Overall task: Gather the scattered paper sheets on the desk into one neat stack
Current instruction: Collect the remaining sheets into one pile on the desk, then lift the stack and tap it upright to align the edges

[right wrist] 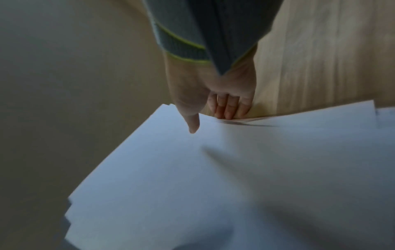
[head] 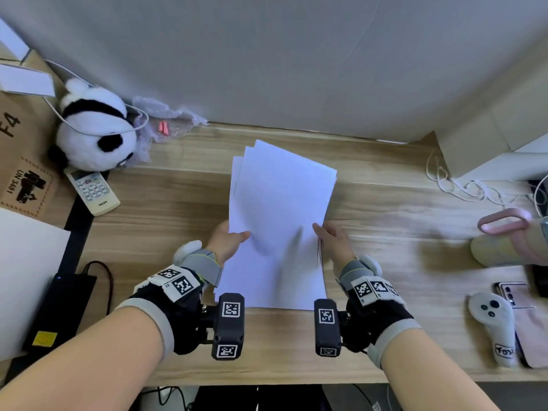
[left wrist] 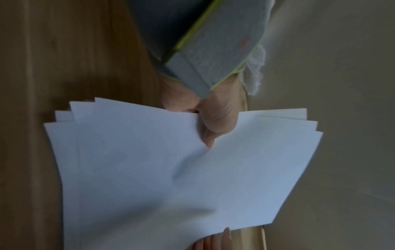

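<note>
Above the middle of the wooden desk [head: 385, 221], both hands hold one bundle of white paper sheets [head: 281, 209] lifted and tilted, its near edge down by the desk's front. The left hand [head: 226, 241] pinches the left edge, thumb lying on top and the other fingers hidden beneath. The right hand [head: 333, 240] grips the right edge, thumb over the top sheet; the right wrist view shows its fingers [right wrist: 228, 108] curled under the edge. The sheets are not squared: the far corners fan out in steps, and the left wrist view shows the same staggering at both ends. To the far left sits a panda toy [head: 95, 132] with a remote control [head: 93, 189] just in front of it. On the right lie a pale handheld controller [head: 493, 324] and a pink phone [head: 526, 321], touching or nearly so
</note>
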`<state>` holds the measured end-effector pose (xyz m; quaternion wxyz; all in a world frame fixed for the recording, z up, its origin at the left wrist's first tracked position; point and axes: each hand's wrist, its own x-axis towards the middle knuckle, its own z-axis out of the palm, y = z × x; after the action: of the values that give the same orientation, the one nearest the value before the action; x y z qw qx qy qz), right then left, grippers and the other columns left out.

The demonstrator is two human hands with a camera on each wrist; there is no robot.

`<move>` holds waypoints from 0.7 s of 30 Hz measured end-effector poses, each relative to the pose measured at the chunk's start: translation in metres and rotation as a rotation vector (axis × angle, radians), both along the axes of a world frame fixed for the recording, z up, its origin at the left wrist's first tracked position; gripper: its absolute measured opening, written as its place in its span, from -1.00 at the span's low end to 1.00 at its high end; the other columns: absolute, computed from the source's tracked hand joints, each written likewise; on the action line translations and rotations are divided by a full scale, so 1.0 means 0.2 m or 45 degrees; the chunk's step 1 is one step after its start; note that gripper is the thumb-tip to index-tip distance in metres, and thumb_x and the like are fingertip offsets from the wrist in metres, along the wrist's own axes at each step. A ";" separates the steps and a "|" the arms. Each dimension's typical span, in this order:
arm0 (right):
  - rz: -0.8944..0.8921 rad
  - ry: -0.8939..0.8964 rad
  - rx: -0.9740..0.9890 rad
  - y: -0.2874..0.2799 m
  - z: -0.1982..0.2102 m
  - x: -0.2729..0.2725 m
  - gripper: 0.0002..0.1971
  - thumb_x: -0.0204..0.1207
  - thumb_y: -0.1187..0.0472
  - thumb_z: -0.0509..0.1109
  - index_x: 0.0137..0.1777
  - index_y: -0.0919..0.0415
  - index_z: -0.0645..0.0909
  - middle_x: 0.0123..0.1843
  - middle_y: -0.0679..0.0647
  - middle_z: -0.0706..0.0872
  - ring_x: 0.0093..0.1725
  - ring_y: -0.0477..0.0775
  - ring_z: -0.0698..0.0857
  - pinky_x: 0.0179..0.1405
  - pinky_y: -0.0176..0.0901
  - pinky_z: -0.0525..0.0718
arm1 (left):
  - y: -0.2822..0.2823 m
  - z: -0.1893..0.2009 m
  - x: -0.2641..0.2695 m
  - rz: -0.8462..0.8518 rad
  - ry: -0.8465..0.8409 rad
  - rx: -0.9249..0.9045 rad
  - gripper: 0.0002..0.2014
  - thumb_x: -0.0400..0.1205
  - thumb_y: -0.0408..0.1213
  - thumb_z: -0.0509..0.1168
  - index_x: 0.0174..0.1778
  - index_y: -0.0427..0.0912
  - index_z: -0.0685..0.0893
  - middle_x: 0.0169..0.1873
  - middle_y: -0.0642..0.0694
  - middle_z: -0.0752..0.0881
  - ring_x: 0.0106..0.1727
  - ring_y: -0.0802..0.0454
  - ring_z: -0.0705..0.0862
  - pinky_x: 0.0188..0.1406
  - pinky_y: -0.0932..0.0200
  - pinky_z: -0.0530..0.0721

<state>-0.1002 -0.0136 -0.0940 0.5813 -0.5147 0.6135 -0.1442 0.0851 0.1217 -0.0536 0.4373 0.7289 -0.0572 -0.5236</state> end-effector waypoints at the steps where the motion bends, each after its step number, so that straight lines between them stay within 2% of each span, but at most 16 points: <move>1: -0.013 -0.015 0.026 -0.01 0.03 -0.02 -0.81 0.48 0.06 0.43 -0.16 0.11 0.49 -0.25 -0.03 0.51 -0.27 -0.05 0.47 -0.32 -0.29 0.40 | -0.02 0.05 0.00 -0.012 -0.019 -0.042 -0.61 0.64 -0.44 0.26 0.42 -0.24 0.53 0.33 -0.21 0.65 0.38 -0.22 0.61 0.42 -0.18 0.53; 3: -0.018 -0.061 0.052 -0.04 0.10 -0.04 -0.72 0.44 -0.03 0.46 -0.05 0.17 0.56 -0.23 -0.05 0.61 -0.26 -0.05 0.56 -0.32 -0.28 0.47 | -0.05 0.14 0.01 -0.025 -0.016 -0.147 -0.67 0.64 -0.44 0.27 0.33 -0.18 0.59 0.23 -0.19 0.69 0.33 -0.20 0.64 0.35 -0.11 0.58; 4: -0.013 -0.144 0.068 -0.05 0.13 -0.05 -0.63 0.37 -0.08 0.51 0.00 0.19 0.62 -0.18 -0.05 0.68 -0.20 -0.05 0.64 -0.22 -0.24 0.57 | -0.07 0.18 0.01 -0.022 0.000 -0.200 -0.70 0.64 -0.44 0.27 0.28 -0.17 0.60 0.19 -0.19 0.69 0.29 -0.20 0.66 0.29 -0.07 0.59; 6: -0.030 -0.374 0.057 -0.07 0.21 -0.05 -0.30 0.05 -0.23 0.64 0.12 0.20 0.67 0.05 0.05 0.80 0.02 0.02 0.75 0.12 -0.08 0.69 | -0.10 0.26 0.02 0.022 0.033 -0.291 -0.70 0.63 -0.46 0.28 0.29 -0.26 0.59 0.17 -0.23 0.71 0.17 -0.20 0.70 0.18 -0.01 0.62; 7: -0.054 -0.483 0.032 -0.08 0.26 -0.04 -0.21 -0.10 -0.26 0.67 0.10 0.20 0.69 0.07 0.09 0.81 0.03 0.02 0.77 0.13 -0.11 0.70 | -0.12 0.30 0.03 0.050 0.036 -0.336 -0.69 0.62 -0.47 0.29 0.30 -0.30 0.59 0.12 -0.23 0.73 0.07 -0.18 0.72 0.12 0.02 0.64; 9: -0.068 -0.656 -0.047 -0.11 0.36 -0.03 -0.27 -0.20 -0.22 0.70 -0.03 0.17 0.71 -0.06 0.02 0.85 -0.08 -0.07 0.79 -0.06 -0.27 0.72 | -0.16 0.36 0.04 0.105 0.030 -0.425 -0.71 0.56 -0.46 0.37 0.21 -0.28 0.64 -0.01 -0.14 0.76 -0.05 -0.09 0.74 0.06 0.04 0.66; 11: -0.051 -0.736 -0.126 -0.12 0.45 -0.03 -0.38 -0.13 -0.18 0.69 -0.08 0.14 0.72 -0.12 -0.06 0.86 -0.10 -0.13 0.80 -0.10 -0.34 0.72 | -0.18 0.40 0.05 0.157 0.004 -0.463 -0.77 0.45 -0.41 0.49 0.01 -0.21 0.73 -0.11 -0.06 0.81 -0.08 -0.04 0.79 0.06 0.06 0.71; 12: -0.041 -0.758 -0.155 -0.11 0.48 -0.02 -0.40 -0.09 -0.16 0.68 -0.07 0.14 0.72 -0.12 -0.06 0.86 -0.08 -0.12 0.80 -0.09 -0.33 0.72 | -0.19 0.41 0.05 0.170 -0.036 -0.478 -0.80 0.41 -0.37 0.54 -0.08 -0.16 0.76 -0.19 0.02 0.84 -0.13 0.05 0.82 -0.01 0.16 0.76; 14: -0.051 -0.746 -0.197 -0.08 0.50 -0.03 -0.49 0.04 -0.07 0.65 -0.04 0.16 0.72 -0.13 -0.08 0.86 -0.08 -0.12 0.80 -0.07 -0.30 0.72 | -0.19 0.42 0.03 0.172 -0.137 -0.494 -0.85 0.37 -0.34 0.57 -0.21 -0.11 0.76 -0.45 0.20 0.83 -0.34 0.33 0.81 -0.31 0.46 0.73; 15: -0.072 -0.727 -0.197 -0.06 0.50 -0.03 -0.62 0.17 0.03 0.62 -0.04 0.16 0.72 -0.15 -0.10 0.86 -0.10 -0.13 0.80 -0.07 -0.28 0.71 | -0.18 0.41 0.01 0.172 -0.179 -0.486 -0.85 0.38 -0.35 0.57 -0.26 -0.10 0.73 -0.55 0.25 0.79 -0.44 0.42 0.77 -0.43 0.56 0.67; 16: -0.097 -0.706 -0.200 -0.04 0.49 -0.03 -0.77 0.30 0.16 0.57 -0.05 0.16 0.72 -0.16 -0.11 0.86 -0.12 -0.14 0.80 -0.05 -0.23 0.69 | -0.17 0.40 -0.01 0.174 -0.217 -0.476 -0.85 0.39 -0.36 0.56 -0.29 -0.11 0.71 -0.59 0.24 0.76 -0.47 0.41 0.75 -0.46 0.56 0.65; 17: -0.122 -0.682 -0.202 -0.02 0.48 -0.04 -0.85 0.38 0.27 0.52 -0.06 0.15 0.72 -0.16 -0.11 0.85 -0.12 -0.12 0.79 -0.03 -0.19 0.67 | -0.17 0.39 -0.04 0.171 -0.238 -0.456 -0.86 0.40 -0.36 0.55 -0.27 -0.13 0.70 -0.53 0.21 0.77 -0.40 0.32 0.77 -0.38 0.50 0.69; 19: -0.137 -0.662 -0.202 0.00 0.46 -0.04 -0.86 0.43 0.32 0.49 -0.04 0.12 0.72 -0.10 -0.09 0.83 -0.08 -0.07 0.76 0.02 -0.12 0.64 | -0.15 0.37 -0.06 0.174 -0.265 -0.420 -0.86 0.42 -0.35 0.54 -0.21 -0.14 0.71 -0.34 0.04 0.76 -0.23 0.07 0.74 -0.08 0.24 0.71; 21: -0.135 -0.660 -0.219 0.01 0.48 -0.05 -0.85 0.42 0.27 0.51 -0.03 0.09 0.71 -0.06 -0.06 0.81 -0.05 -0.06 0.75 0.06 -0.10 0.63 | -0.15 0.36 -0.08 0.171 -0.262 -0.417 -0.85 0.41 -0.34 0.55 -0.19 -0.14 0.72 -0.28 -0.01 0.74 -0.19 0.03 0.71 -0.01 0.14 0.68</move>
<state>-0.1103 -0.0118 0.0020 0.6646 -0.4752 0.4560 -0.3528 0.0694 0.0921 0.0191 0.5760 0.6998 -0.1372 -0.3996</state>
